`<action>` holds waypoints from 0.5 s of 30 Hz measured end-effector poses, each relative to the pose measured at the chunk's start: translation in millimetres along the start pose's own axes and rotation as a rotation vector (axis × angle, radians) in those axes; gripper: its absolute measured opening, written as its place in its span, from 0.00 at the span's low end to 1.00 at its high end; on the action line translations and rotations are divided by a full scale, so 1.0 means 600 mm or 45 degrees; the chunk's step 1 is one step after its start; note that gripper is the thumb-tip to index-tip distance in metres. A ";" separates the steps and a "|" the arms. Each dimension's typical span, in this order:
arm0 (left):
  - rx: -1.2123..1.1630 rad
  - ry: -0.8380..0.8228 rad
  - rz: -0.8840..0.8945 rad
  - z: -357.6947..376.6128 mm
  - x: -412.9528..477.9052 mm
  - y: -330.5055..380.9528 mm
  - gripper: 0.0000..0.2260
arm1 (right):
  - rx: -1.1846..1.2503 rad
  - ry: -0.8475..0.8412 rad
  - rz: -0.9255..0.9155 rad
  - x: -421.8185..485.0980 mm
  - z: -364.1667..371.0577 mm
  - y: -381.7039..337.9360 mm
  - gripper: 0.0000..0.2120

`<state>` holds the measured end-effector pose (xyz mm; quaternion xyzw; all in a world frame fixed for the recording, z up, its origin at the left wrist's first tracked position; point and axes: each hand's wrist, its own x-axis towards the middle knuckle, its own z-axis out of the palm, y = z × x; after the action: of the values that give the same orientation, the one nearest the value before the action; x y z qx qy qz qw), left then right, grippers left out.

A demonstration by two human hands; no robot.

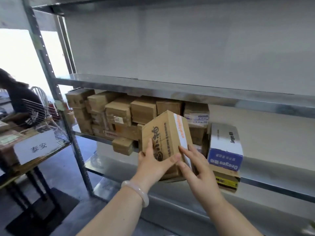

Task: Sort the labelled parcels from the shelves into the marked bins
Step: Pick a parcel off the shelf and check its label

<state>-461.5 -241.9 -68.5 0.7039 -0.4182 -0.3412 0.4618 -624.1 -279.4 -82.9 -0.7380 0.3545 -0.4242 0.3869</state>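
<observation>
Left wrist, pale bracelet (136, 193). Left hand (153, 160) grips box (167, 133) at its lower corner, thumb across the printed face, fingers spread up the left side. Right hand (199, 169): fingers straight, pressed together along the white-and-orange taped edge. Box tilted, held just off shelf (272, 183) lip, between brown parcels (109, 114) and carton (225, 147) marked "Deeyeo". Open board right of carton. Far left, wire bin (59, 133) holding parcels, sign (36, 147) "泰安".

grey metal shelf (187, 92), brown cartons (117, 114) stacked at left, white-and-blue box (225, 145) at right
</observation>
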 end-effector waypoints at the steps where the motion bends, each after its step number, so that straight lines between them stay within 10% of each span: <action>1: -0.091 0.026 -0.009 -0.025 -0.002 -0.010 0.60 | 0.001 -0.044 -0.028 0.005 0.021 -0.009 0.18; 8: -0.896 0.036 0.043 -0.224 -0.009 -0.101 0.38 | 0.487 0.024 0.215 0.083 0.194 -0.065 0.15; 15: -1.185 0.288 -0.073 -0.470 -0.008 -0.187 0.27 | 0.748 -0.498 0.570 0.132 0.466 -0.133 0.14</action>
<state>-188.3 -109.3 -77.0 0.4663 -0.1485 -0.4261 0.7608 -325.9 -235.5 -80.5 -0.5676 0.2899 -0.2647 0.7237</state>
